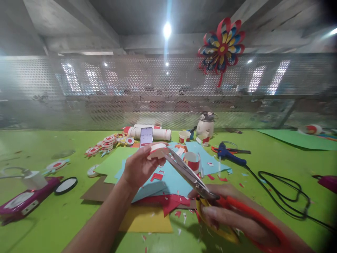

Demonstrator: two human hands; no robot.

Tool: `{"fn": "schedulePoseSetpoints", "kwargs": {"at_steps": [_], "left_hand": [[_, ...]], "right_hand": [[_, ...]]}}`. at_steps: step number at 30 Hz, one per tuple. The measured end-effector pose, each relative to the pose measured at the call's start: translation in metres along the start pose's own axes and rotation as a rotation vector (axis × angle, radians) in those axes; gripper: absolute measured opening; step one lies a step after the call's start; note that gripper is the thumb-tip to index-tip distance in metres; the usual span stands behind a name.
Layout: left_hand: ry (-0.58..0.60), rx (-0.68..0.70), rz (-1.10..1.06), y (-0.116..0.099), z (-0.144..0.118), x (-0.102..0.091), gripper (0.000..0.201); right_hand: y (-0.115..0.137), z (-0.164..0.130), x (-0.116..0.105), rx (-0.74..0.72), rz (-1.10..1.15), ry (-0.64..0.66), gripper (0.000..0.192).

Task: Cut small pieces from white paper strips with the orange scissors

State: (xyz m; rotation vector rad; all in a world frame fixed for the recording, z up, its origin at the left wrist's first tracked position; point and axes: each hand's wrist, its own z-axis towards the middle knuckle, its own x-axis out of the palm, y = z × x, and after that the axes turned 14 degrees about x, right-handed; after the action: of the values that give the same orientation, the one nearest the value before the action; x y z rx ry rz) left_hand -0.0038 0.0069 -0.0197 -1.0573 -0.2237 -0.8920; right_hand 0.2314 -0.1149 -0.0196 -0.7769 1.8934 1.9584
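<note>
My left hand (139, 165) pinches a small white paper cup piece (158, 151) with a red edge, held up above the coloured paper. In my right hand (223, 207) is a pair of scissors (195, 179) with red and yellow handles. The blades point up and left, and their tips meet the right side of the cup piece; whether they touch it I cannot tell. Just behind the blades a cut red-and-white paper cup (191, 162) stands on light blue sheets (147, 189). Red and white scraps (158, 176) lie around it.
A blue glue gun (231, 155) and its black cable lie to the right. Behind stand a phone (146, 136), stacked paper cups (158, 134) and a white bottle (205, 124). At the left are paper flower discs (109, 140) and a purple power strip (28, 202).
</note>
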Motion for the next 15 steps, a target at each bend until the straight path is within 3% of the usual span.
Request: {"fn": "schedulePoseSetpoints", "kwargs": {"at_steps": [3, 6, 10, 15], "left_hand": [[0.050, 0.100, 0.056, 0.002, -0.001, 0.003, 0.034], [0.063, 0.136, 0.105, 0.003, -0.001, 0.006, 0.038], [0.090, 0.140, 0.213, 0.002, -0.002, 0.011, 0.048], [0.120, 0.140, 0.356, 0.004, -0.001, 0.013, 0.046]], "right_hand": [[-0.002, 0.005, 0.007, -0.064, -0.038, -0.092, 0.029], [-0.002, 0.014, 0.012, -0.165, -0.081, -0.080, 0.026], [0.000, 0.020, 0.014, -0.127, -0.110, -0.052, 0.027], [0.002, 0.018, 0.015, -0.130, -0.109, -0.062, 0.027]]}}
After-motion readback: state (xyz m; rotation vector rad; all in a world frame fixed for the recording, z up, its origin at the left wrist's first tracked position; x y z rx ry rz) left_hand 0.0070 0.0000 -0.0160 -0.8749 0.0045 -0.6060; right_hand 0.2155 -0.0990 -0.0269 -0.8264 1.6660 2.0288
